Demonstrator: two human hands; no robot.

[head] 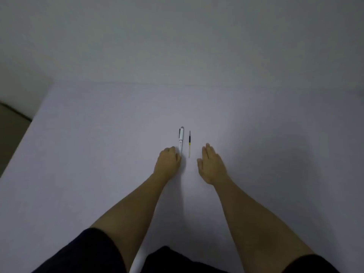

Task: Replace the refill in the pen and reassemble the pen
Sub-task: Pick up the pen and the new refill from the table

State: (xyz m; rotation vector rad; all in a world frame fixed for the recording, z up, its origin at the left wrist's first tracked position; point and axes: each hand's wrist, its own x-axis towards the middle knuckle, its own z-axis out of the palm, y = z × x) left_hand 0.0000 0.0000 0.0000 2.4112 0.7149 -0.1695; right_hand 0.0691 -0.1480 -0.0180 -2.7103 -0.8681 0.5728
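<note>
A white pen (pixel 181 138) with a dark clip lies on the white table (pixel 98 144), pointing away from me. Just right of it lies a thin refill (pixel 189 143), dark at the far end, with a yellow band and a clear near end. My left hand (pixel 167 161) rests on the table with its fingers curled, the fingertips touching the near end of the pen. I cannot tell whether it grips the pen. My right hand (pixel 211 164) lies flat, palm down, fingers together, a little right of the refill and apart from it.
A plain wall (pixel 177 40) rises behind the table's far edge. The table's left edge runs diagonally, with a dark floor (pixel 11 134) beyond it. A white rod-like shape (pixel 137 261) shows at the bottom between my dark sleeves.
</note>
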